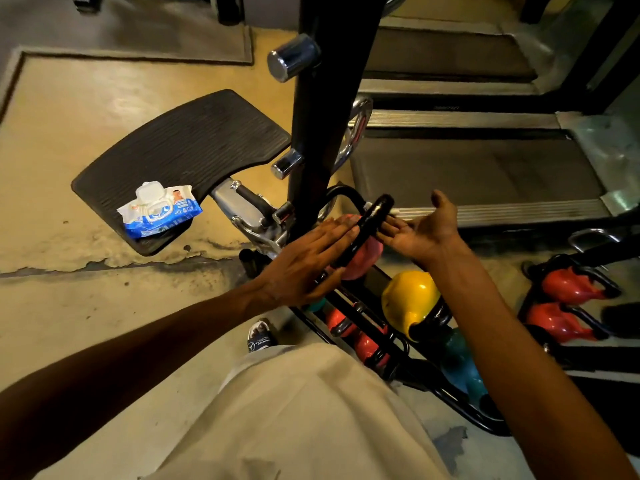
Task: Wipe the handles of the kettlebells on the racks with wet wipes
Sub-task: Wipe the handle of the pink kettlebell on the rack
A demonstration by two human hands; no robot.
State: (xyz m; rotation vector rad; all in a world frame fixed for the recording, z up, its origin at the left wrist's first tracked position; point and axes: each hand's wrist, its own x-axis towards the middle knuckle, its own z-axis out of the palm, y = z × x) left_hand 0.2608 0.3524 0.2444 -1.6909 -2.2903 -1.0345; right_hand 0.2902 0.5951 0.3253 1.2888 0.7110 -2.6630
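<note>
A pink kettlebell [363, 259] with a black handle [375, 216] sits at the top end of the black rack [391, 341]. My left hand [308, 261] lies flat with straight fingers against the left side of that handle. My right hand [420, 226] is open, palm up, its fingers touching the handle's right side; a sliver of white wipe [394, 211] shows past the handle by its fingertips. A yellow kettlebell [408, 299] stands just below on the rack. The blue wet wipes pack [159, 211], lid flipped open, lies on a black ribbed footplate [187, 150].
More red kettlebells [568, 285] sit on a second rack at right, with red and teal ones lower on the near rack. A black upright post with chrome pegs [294, 57] rises behind the handle. Treadmill decks [478, 168] lie beyond. My sandalled foot [261, 337] is by the rack.
</note>
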